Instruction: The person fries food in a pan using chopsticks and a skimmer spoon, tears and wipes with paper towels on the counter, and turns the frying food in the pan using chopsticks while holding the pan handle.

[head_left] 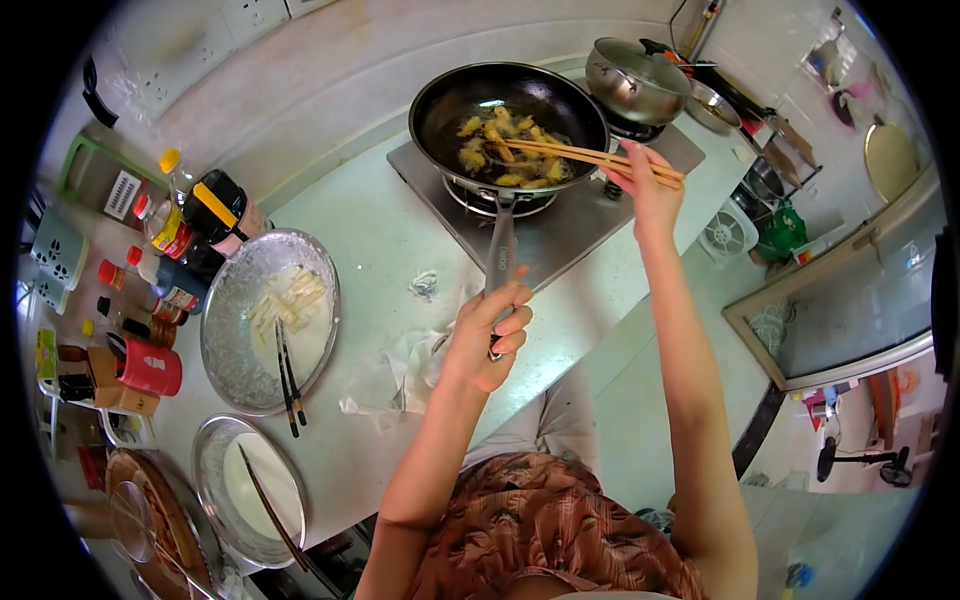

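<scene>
My left hand [490,335] is wrapped round the grey handle [502,250] of a black frying pan [440,110] on the gas stove [455,220]. Long wooden chopsticks [590,155] are held in my right hand [648,190], their tips over the pan's inside. Several yellow-brown pieces of food [505,130] lie in bubbling oil there. On the left of the counter, a metal basin [225,345] holds pale floured strips [290,298] and dark chopsticks [287,375]. Nearer me, a second metal bowl [215,450] contains white powder or batter, with chopsticks across it.
A lidded steel pot [640,85] sits on the back right burner. Bottles [165,225] and a red container [152,367] line the left wall. Crumpled white tissue or plastic [405,370] lies near my left forearm. A framed glass door [850,310] stands at the right.
</scene>
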{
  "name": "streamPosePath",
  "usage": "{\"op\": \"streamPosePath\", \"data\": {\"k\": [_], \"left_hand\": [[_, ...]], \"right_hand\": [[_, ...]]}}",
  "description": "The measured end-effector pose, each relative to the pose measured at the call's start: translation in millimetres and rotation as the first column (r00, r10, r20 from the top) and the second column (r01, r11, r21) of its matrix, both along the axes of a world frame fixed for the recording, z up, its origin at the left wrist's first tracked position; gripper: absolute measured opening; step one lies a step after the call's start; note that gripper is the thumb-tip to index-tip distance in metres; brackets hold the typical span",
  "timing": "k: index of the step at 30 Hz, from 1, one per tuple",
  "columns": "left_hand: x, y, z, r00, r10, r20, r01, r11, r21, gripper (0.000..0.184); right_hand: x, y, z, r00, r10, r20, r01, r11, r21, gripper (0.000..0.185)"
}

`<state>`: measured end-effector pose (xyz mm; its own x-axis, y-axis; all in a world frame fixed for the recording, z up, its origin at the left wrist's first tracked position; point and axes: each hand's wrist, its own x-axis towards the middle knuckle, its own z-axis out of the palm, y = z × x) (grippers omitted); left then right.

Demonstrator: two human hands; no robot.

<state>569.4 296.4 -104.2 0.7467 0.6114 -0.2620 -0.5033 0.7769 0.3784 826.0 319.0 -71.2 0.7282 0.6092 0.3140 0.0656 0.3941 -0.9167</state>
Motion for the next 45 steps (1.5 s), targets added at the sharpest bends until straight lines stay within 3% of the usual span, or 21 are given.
{"op": "streamPosePath", "data": {"k": [3, 7, 10, 14, 16, 19, 23, 27, 31, 34, 38, 42, 43, 45], "left_hand": [[1.0, -0.4, 2.3, 1.000, 0.002, 0.005, -0.002, 1.000, 0.002, 0.035], [0.4, 0.3, 1.9, 1.000, -0.008, -0.005, 0.008, 1.000, 0.015, 0.036], [-1.7, 0.4, 2.5, 0.999, -0.022, -0.045, 0.023, 0.999, 0.026, 0.037], [-12.8, 12.5, 1.4, 0.997, -0.050, -0.065, 0.052, 0.998, 0.027, 0.038], [-21.4, 24.2, -2.2, 0.996, -0.085, -0.001, 0.085, 0.996, -0.004, 0.037], [-23.9, 30.1, 0.5, 0.994, -0.098, 0.047, 0.100, 0.995, -0.032, 0.036], [-23.2, 28.3, 3.2, 0.996, -0.087, 0.003, 0.087, 0.996, -0.024, 0.038], [-25.8, 25.5, 0.6, 0.996, -0.081, -0.041, 0.081, 0.997, -0.007, 0.041], [-25.2, 23.1, 0.1, 0.994, -0.069, -0.083, 0.071, 0.997, 0.016, 0.039], [-22.4, 21.0, 2.0, 0.993, -0.054, -0.109, 0.057, 0.998, 0.020, 0.039], [-20.3, 19.4, 3.8, 0.993, -0.048, -0.111, 0.052, 0.998, 0.032, 0.039], [-21.9, 19.3, 2.5, 0.994, -0.045, -0.095, 0.048, 0.999, 0.022, 0.039], [-21.5, 18.8, 1.4, 0.995, -0.040, -0.090, 0.042, 0.999, 0.018, 0.039], [-20.0, 17.7, 2.7, 0.997, -0.039, -0.072, 0.041, 0.999, 0.018, 0.039]], "right_hand": [[13.7, -17.7, 3.8, 0.998, -0.043, -0.043, 0.043, 0.999, 0.010, 0.029], [31.7, -31.9, 11.9, 0.984, -0.111, 0.138, 0.114, 0.993, -0.016, 0.030], [33.0, -39.1, 28.8, 0.969, -0.055, 0.242, 0.068, 0.997, -0.047, 0.027], [21.6, -46.0, 52.3, 0.889, -0.087, 0.450, 0.132, 0.989, -0.071, 0.021], [17.1, -45.1, 55.2, 0.814, -0.091, 0.574, 0.183, 0.978, -0.104, 0.019], [17.6, -28.6, 34.2, 0.784, -0.023, 0.621, 0.128, 0.984, -0.125, 0.017], [4.7, -20.7, 27.9, 0.881, 0.071, 0.467, 0.016, 0.984, -0.180, 0.019], [12.5, -32.4, 54.9, 0.918, 0.094, 0.386, -0.038, 0.988, -0.151, 0.022], [17.4, -54.9, 101.1, 0.862, 0.290, 0.415, -0.136, 0.923, -0.361, 0.019], [8.8, -46.0, 98.4, 0.821, 0.382, 0.424, -0.184, 0.880, -0.437, 0.020], [-4.6, -16.7, 56.5, 0.701, 0.315, 0.640, -0.127, 0.938, -0.323, 0.015], [-15.3, -12.0, 45.9, 0.811, 0.147, 0.567, -0.040, 0.980, -0.197, 0.014], [-18.5, -14.5, 49.6, 0.834, 0.144, 0.533, -0.077, 0.986, -0.147, 0.015], [-33.7, -23.4, 65.1, 0.885, 0.257, 0.389, -0.184, 0.959, -0.215, 0.015]]}}
